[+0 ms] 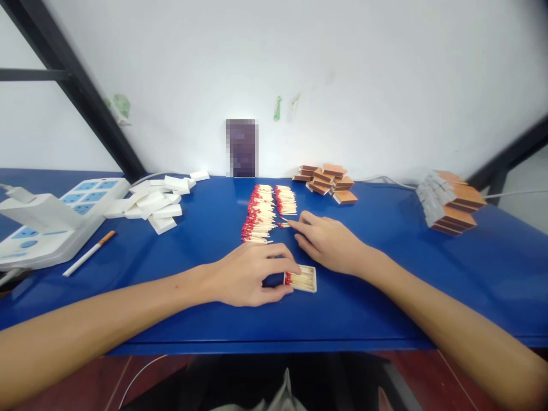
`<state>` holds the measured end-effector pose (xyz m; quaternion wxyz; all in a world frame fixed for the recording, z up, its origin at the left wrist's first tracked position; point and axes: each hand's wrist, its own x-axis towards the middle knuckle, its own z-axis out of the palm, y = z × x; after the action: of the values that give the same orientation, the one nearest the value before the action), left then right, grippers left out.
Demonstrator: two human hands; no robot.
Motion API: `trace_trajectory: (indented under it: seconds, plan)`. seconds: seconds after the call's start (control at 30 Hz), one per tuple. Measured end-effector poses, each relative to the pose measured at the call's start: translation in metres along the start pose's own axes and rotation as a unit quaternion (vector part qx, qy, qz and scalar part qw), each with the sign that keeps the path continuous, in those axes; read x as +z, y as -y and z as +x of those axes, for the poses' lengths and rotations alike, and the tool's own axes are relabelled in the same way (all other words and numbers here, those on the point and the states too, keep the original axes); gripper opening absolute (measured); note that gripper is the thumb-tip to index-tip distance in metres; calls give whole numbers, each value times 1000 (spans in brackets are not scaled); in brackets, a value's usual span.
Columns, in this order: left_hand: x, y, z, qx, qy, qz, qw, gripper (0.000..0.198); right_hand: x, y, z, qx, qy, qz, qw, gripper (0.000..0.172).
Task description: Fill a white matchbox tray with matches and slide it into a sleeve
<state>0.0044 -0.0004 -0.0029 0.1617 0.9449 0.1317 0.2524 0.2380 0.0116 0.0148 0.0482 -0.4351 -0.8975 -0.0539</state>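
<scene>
My left hand (256, 274) has its thumb and fingers closed on the left end of a small white matchbox tray (314, 281). Red-headed matches lie inside that tray, some hidden by the fingers. My right hand (327, 240) is just beyond the tray, its thumb and index finger pinched on a match (283, 225) lying at the fingertips. Left of those fingertips spreads a long pile of loose matches (259, 214), heads pointing left. A shorter row of matches (286, 200) lies just past my right fingers.
Several white trays (149, 200) are heaped at left, near a cigarette (89, 253) and a power strip (92, 197). Orange matchbox sleeves (327, 180) are stacked by the wall; more boxes (449, 202) stand at right. The blue table (377, 308) has its front edge close to me.
</scene>
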Motion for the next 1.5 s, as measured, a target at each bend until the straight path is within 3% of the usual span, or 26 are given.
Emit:
trace_trajectory:
  seconds: [0.17,0.43,0.97,1.5]
  plan:
    - [0,0,0,-4,3,-4,1000,17,4,-12,2,23,-24,49,998,33]
    - [-1,0,-1,-5,4,-4,1000,17,14,-20,7,-4,-83,93,992,27]
    - [0,0,0,-3,4,-10,1000,18,19,-19,8,-2,-120,69,990,29]
    - [1,1,-1,-5,10,-4,1000,18,19,-18,8,-6,-101,100,990,25]
